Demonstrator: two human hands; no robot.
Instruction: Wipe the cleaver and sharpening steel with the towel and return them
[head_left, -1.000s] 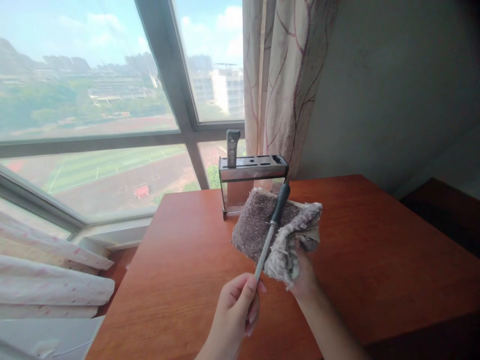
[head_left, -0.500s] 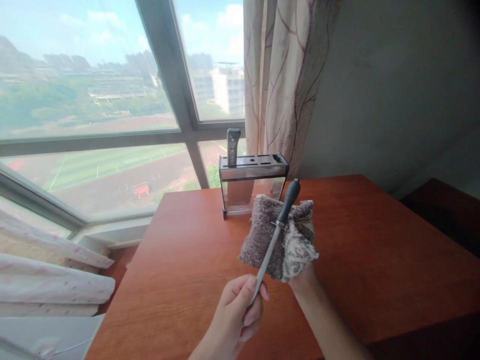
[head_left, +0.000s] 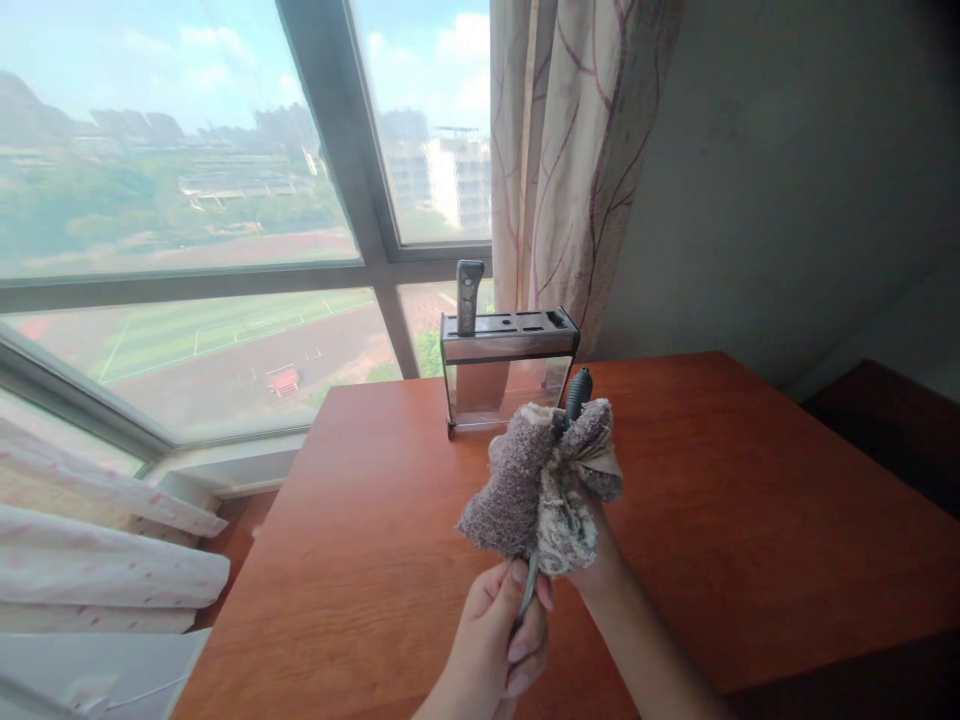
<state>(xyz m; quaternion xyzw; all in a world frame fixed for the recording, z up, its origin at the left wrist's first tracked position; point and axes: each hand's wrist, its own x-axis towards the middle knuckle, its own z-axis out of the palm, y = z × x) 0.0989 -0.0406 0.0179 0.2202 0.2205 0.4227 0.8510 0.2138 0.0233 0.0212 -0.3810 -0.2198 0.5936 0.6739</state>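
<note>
Just below centre frame, the left hand (head_left: 499, 640) pinches the sharpening steel's (head_left: 577, 385) tip to steady it, while the right hand (head_left: 592, 555), fingers closed, wraps a grey cloth (head_left: 525, 480) around its rod above the table (head_left: 750, 520).

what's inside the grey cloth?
A sharpening steel: its dark handle sticks out above the grey cloth, and the rod tip leaves below into the left hand. The right hand closes the cloth around it, hiding most of the rod.
</note>
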